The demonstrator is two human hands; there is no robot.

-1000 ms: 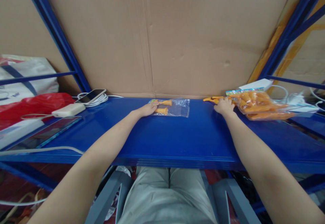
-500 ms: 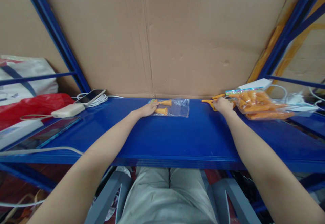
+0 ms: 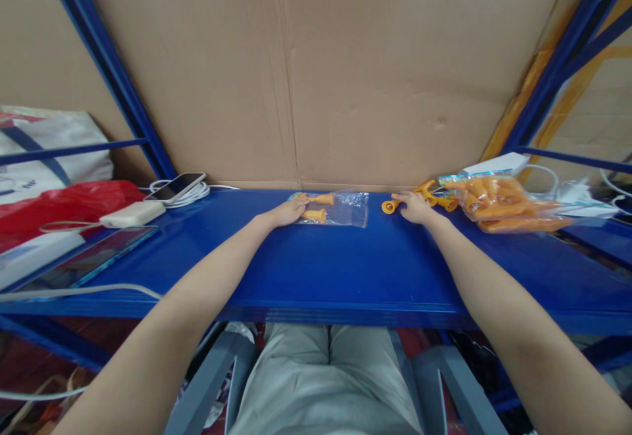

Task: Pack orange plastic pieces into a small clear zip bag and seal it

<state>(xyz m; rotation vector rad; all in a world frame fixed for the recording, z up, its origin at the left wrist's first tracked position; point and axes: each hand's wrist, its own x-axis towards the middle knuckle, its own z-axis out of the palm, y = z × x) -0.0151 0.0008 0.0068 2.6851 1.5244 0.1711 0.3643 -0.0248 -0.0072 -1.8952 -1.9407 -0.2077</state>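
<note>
My left hand (image 3: 289,212) rests at the left end of a clear plastic bag (image 3: 348,210), its fingers closed on that end. Inside the bag lie an orange plastic horn (image 3: 323,199) and a second orange horn (image 3: 316,215), both with flared ends to the right. My right hand (image 3: 415,208) pinches another orange horn (image 3: 390,206), whose round open end points left towards me. Just behind and right of that hand are a few loose orange horns (image 3: 446,203) on the blue shelf top. My fingers hide part of the held horn.
A clear bag full of orange horns (image 3: 498,199) lies at the right. On the left are a phone (image 3: 178,187) on a coiled white cable, a white power bank (image 3: 132,214), a tablet (image 3: 93,264) and a red bag (image 3: 74,204). Cardboard (image 3: 370,79) walls the back.
My right hand has moved left from the loose horns, bringing one horn with it. My left hand and the bag under it have stayed put.
</note>
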